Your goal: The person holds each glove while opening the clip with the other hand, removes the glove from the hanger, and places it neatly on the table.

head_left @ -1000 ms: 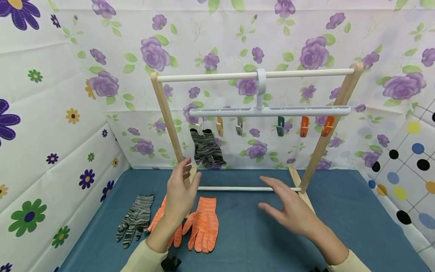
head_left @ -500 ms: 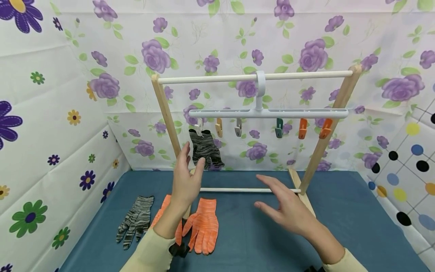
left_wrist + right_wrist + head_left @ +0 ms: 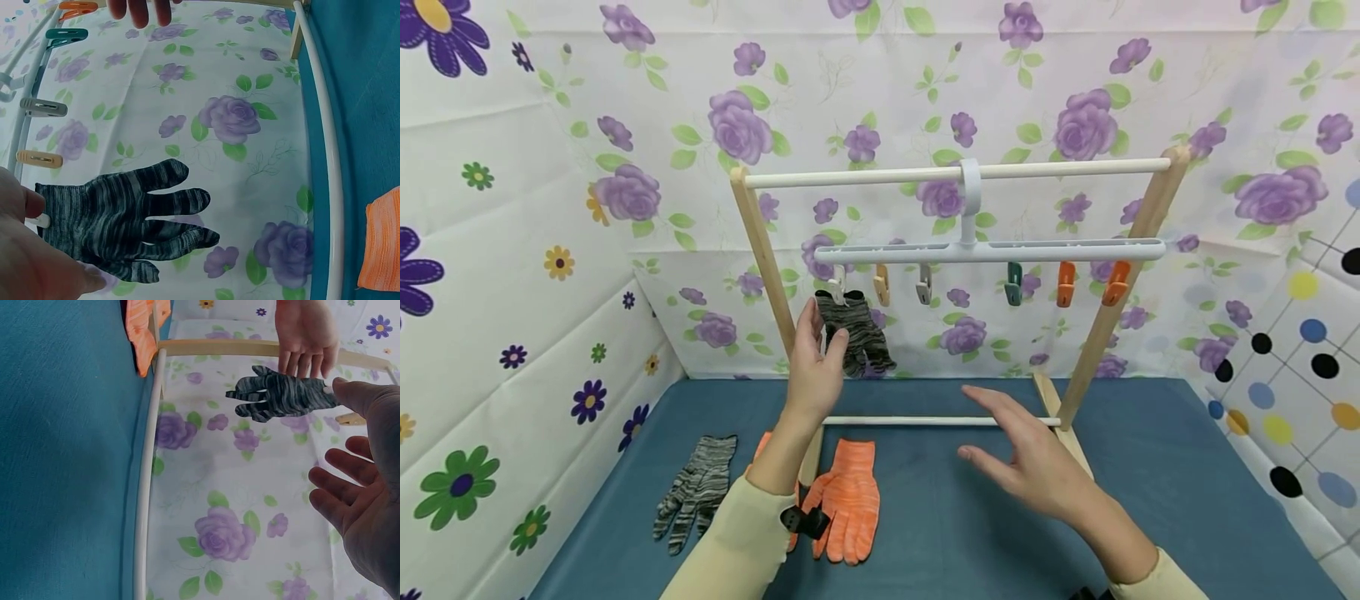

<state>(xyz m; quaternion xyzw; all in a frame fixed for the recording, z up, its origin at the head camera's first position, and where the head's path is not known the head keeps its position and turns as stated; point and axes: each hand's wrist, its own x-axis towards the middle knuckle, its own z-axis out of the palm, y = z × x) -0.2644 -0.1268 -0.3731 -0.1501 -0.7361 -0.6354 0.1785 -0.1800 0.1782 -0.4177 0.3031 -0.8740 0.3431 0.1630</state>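
Observation:
A black-and-grey striped glove (image 3: 855, 333) hangs by its cuff from a white clothespin (image 3: 837, 285) at the left end of the white hanger (image 3: 1037, 251). My left hand (image 3: 814, 371) is raised at the glove's left side, fingers extended upward and thumb overlapping the glove in the head view. In the left wrist view the hand lies near the cuff of the glove (image 3: 119, 219), at the lower left. My right hand (image 3: 1037, 462) hovers over the blue table, fingers spread and holding nothing.
The hanger hooks over the top rod of a wooden rack (image 3: 865, 177). Empty beige, grey, green and orange clothespins (image 3: 1065, 285) line it. On the table (image 3: 940, 517) lie another striped glove (image 3: 696, 492) and orange gloves (image 3: 848, 500), one partly behind my left forearm.
My left hand has risen from in front of the rack's left foot to beside the hanging glove. My right hand has hardly moved.

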